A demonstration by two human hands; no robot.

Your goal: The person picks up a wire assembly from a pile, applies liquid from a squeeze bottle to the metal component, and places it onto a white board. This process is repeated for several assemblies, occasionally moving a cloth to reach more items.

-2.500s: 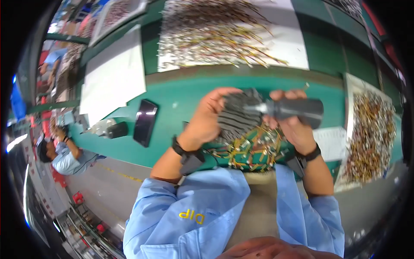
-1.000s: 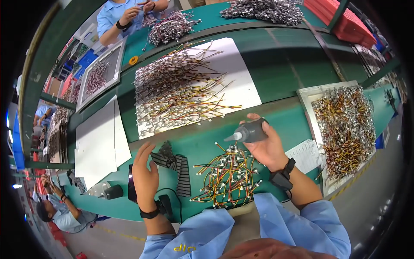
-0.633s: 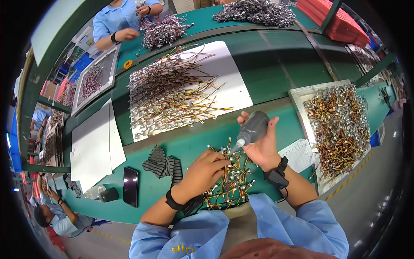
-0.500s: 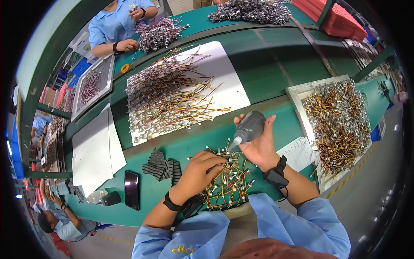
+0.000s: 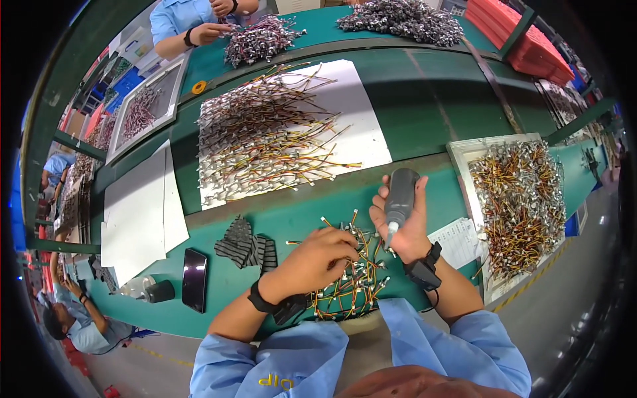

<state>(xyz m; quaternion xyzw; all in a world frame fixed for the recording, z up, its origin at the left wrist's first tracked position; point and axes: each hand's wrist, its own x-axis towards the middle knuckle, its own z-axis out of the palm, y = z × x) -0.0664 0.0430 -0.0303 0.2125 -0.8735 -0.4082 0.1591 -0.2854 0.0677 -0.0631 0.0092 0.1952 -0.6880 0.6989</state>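
Observation:
My right hand (image 5: 413, 229) is wrapped round a dark grey squeeze bottle (image 5: 401, 192), its pale narrow nozzle pointing down. Left of it, my left hand (image 5: 325, 257) is over a loose pile of short cables (image 5: 352, 292) with red, yellow and black wires and small white connectors. Its fingers are curled with the thumb close to them; whatever they pinch is hidden. The nozzle tip is beside the pile's right edge, apart from my left fingers. Both wrists wear black bands, the right one carrying a small box.
Beyond the hands, a white board (image 5: 371, 126) bears rows of similar cables. A framed tray (image 5: 464, 179) full of cables stands at right, beside a printed sheet (image 5: 453, 242). Leftward lie a striped cloth (image 5: 235, 242), a phone (image 5: 194, 278) and another bottle (image 5: 159, 291). A co-worker (image 5: 182, 26) works opposite.
The bottle has swung from a leftward slant to nearly upright, nozzle down, and its tip has moved right, away from my left hand. My left fingers have curled more above the pile.

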